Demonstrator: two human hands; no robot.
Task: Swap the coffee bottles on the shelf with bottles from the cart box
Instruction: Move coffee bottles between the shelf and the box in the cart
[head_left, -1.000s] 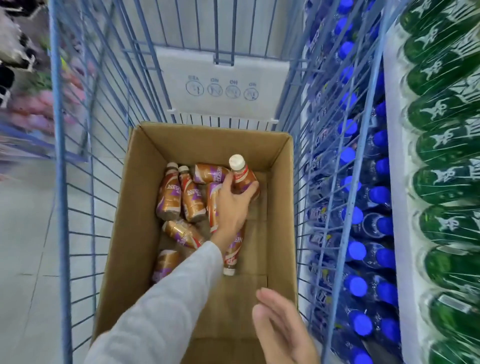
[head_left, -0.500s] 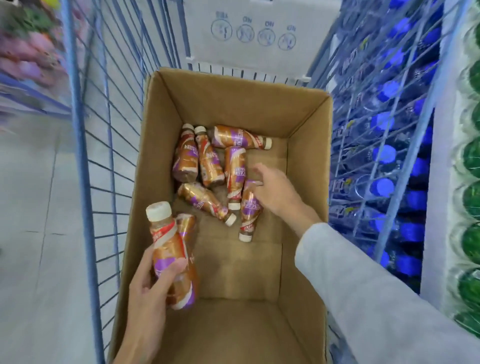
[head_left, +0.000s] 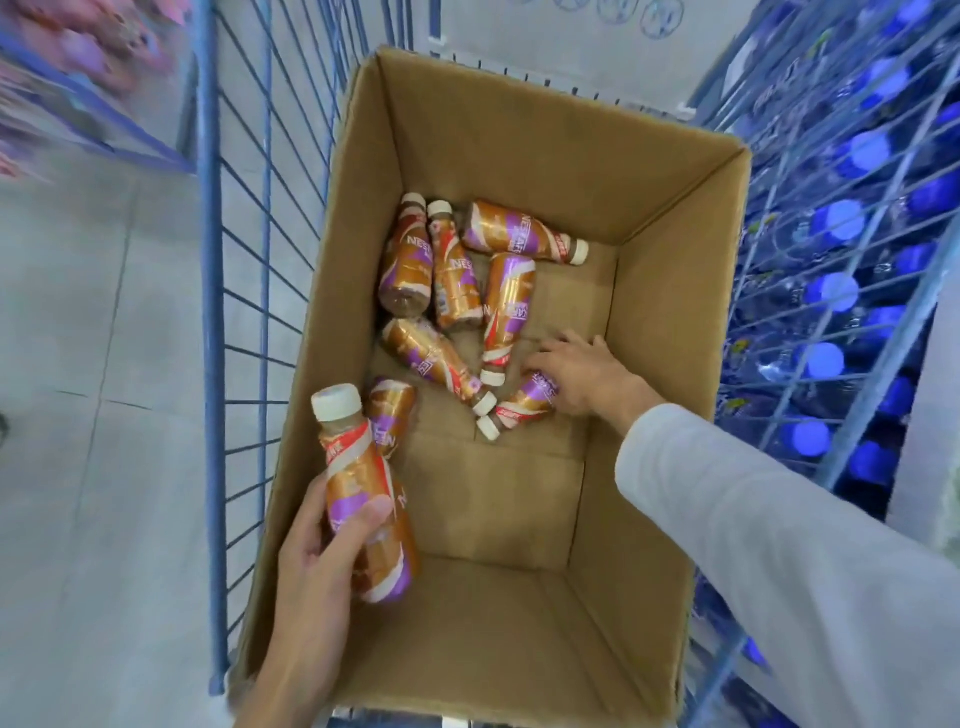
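An open cardboard box (head_left: 670, 291) sits inside a blue wire cart (head_left: 208, 291). Several orange-and-purple coffee bottles (head_left: 454, 275) with cream caps lie on the box floor. My left hand (head_left: 317, 540) grips one upright coffee bottle (head_left: 363, 488) over the box's near left corner. Another bottle (head_left: 389, 421) lies just behind it. My right hand (head_left: 582, 371), in a grey sleeve, reaches down into the box and curls over a lying bottle (head_left: 519, 402), whose cap points toward the near left.
Shelves of blue-capped bottles (head_left: 836, 291) stand beyond the cart's right wire wall. A white sign panel (head_left: 571, 47) hangs on the cart's far end. Grey tiled floor (head_left: 78, 364) lies to the left, with blurred pink goods (head_left: 78, 47) at the top left.
My left hand lifted a bottle out of the pile and brought it to the near left corner. My right hand went down into the box and closed over a lying bottle, which has turned slightly.
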